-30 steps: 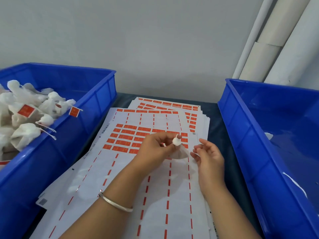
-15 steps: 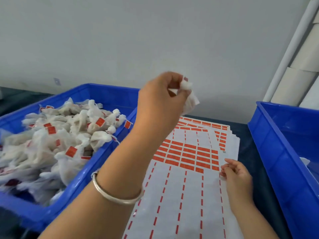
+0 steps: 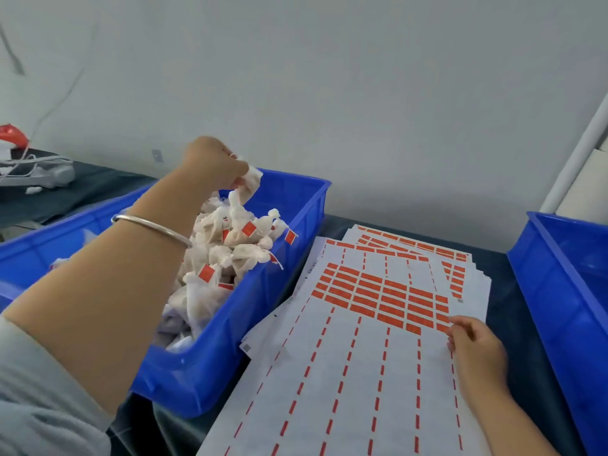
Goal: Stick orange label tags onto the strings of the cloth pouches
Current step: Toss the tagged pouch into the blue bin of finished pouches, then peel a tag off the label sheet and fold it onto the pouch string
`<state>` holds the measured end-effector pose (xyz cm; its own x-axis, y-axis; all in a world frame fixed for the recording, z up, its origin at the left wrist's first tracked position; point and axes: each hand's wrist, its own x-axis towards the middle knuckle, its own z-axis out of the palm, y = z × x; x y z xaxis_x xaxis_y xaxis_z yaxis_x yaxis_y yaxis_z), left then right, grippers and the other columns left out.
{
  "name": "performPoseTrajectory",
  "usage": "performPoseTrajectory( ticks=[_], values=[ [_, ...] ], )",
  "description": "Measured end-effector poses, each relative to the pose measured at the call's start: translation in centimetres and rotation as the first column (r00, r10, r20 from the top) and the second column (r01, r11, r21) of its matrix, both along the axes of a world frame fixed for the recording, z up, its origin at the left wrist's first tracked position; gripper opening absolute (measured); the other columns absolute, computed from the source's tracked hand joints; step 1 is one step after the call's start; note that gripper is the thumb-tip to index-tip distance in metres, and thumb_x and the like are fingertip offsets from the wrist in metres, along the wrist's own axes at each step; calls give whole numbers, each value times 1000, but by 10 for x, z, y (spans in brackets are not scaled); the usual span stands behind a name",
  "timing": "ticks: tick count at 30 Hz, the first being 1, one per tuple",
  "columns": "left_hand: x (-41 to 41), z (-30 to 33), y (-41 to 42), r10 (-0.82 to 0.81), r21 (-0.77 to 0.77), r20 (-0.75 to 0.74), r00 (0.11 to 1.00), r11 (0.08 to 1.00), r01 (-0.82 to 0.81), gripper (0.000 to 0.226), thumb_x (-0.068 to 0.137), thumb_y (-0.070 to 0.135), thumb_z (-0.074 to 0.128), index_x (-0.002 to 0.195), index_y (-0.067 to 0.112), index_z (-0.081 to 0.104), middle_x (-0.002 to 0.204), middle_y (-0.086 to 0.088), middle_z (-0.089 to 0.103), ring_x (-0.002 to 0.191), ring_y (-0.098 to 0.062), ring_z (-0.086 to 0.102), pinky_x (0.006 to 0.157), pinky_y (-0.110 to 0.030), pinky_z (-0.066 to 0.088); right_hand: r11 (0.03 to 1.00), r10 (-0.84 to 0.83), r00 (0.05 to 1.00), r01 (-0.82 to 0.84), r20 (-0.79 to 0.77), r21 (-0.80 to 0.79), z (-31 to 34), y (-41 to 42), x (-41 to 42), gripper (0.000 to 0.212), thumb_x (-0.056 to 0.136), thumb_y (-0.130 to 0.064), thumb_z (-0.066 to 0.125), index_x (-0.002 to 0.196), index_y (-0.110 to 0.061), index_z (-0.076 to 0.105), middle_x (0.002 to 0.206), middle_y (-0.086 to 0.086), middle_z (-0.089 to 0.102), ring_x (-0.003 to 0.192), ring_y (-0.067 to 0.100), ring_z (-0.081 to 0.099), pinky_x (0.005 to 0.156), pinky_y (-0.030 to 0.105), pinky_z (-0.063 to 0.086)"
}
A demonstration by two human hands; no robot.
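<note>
My left hand (image 3: 214, 164) pinches a pouch (image 3: 250, 182) over the left bin (image 3: 230, 350) heaped with tagged pouches (image 3: 230, 248), while my right hand's (image 3: 473, 350) loosely curled fingers (image 3: 455, 327) touch the label sheet (image 3: 362, 357), many orange labels (image 3: 378, 297) left.

Bins Either Side, Sheets Between

Left: bin (image 3: 237, 330) holding heaped pouches (image 3: 227, 255), left hand (image 3: 214, 166) above them with one pouch (image 3: 251, 181). Centre: stacked label sheets (image 3: 362, 357), right hand (image 3: 473, 350) on their right edge. Far right: second bin (image 3: 559, 291)
</note>
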<state>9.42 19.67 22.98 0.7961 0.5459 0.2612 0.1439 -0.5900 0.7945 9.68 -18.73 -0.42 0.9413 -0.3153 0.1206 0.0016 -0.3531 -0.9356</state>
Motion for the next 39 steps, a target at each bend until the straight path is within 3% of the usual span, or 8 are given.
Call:
performPoseTrajectory(
  ticks=[7,13,17,21,25,29,34,39],
  values=[
    [-8,-25,52,247,435,-210,946,890,-135,16,79,15,53,67,4,51,63,-9,52,50,-19,42,44,-25,27,999,-12,1000,12,3,-45,3,4,-1,16,98,-26,48,91,-19,61,85,-4,65,68,15,62,50,21,41],
    [-16,-57,47,186,291,-451,873,955,-53,19,82,20,59,71,5,57,65,-9,60,59,-20,56,50,-27,41,975,58,997,-67,-50,-210,5,12,-1,21,96,-30,49,77,-27,57,90,-10,64,69,10,64,52,20,43],
    [-20,-51,42,14,124,-424,905,991,43,26,84,27,59,82,1,66,76,-9,70,68,-23,63,71,-34,53,930,109,994,-108,-17,-351,9,19,-12,20,94,-30,52,74,-28,57,91,-10,66,64,5,64,51,16,43],
    [-28,-25,7,13,361,-231,973,930,73,21,82,24,55,70,7,59,68,-8,52,58,-19,43,52,-27,33,806,215,969,-105,123,-582,20,29,-30,11,91,-24,58,85,-19,65,96,0,71,71,7,61,66,15,47],
    [-40,-15,-56,-231,336,-140,963,904,265,11,81,27,64,74,19,65,72,8,63,61,-9,53,50,-20,35,942,222,950,-151,220,-300,70,44,-47,15,96,-25,51,83,-25,60,92,-7,67,81,12,65,69,17,51],
    [-51,-44,-128,-465,365,-376,801,720,590,11,80,37,68,87,33,62,80,17,60,71,-1,54,56,-13,37,947,240,930,-162,279,-277,138,24,-62,17,94,-22,54,83,-34,59,91,-16,61,82,0,63,63,11,50],
    [-61,-131,-191,-551,181,-672,494,525,832,51,76,41,71,123,35,53,128,11,54,111,-10,52,92,-27,42,886,148,986,-98,76,-454,181,-62,-73,22,92,-15,54,82,-33,63,88,-15,63,80,-5,60,62,9,41],
    [-66,-201,-220,-530,191,-739,415,426,884,78,79,57,60,144,38,21,155,12,8,143,-15,3,114,-46,7,792,-70,942,-148,-329,-593,179,-164,-80,18,93,-7,53,93,-18,67,109,5,66,91,17,58,78,28,42]
  ],
)
